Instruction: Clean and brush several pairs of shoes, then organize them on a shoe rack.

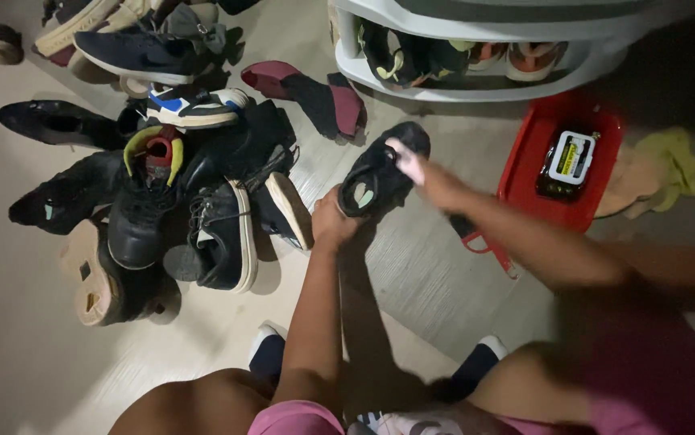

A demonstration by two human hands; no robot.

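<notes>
Wiping a black sneaker held up over the floor, beside the shoe pile.

The left hand [330, 221] grips the black sneaker [380, 173] by its heel end, fingers closed around it, forearm running straight up from the lap with the wrist slightly bent. The right hand [424, 173] lies across the sneaker's upper, fingers pressed down on what looks like a small pale cloth [404, 157]; motion blur hides whether it is pinched or just pressed flat. The right arm reaches in from the right edge, elbow out. By my judgement the cleaning step is in hand, and the next move calls for a firm left grip while the right hand rubs. The sneaker hangs above the pale floor [25, 354], between the heap of shoes [170, 201] on the left and the red tray [525, 161] near the white shoe rack [476, 84].
</notes>
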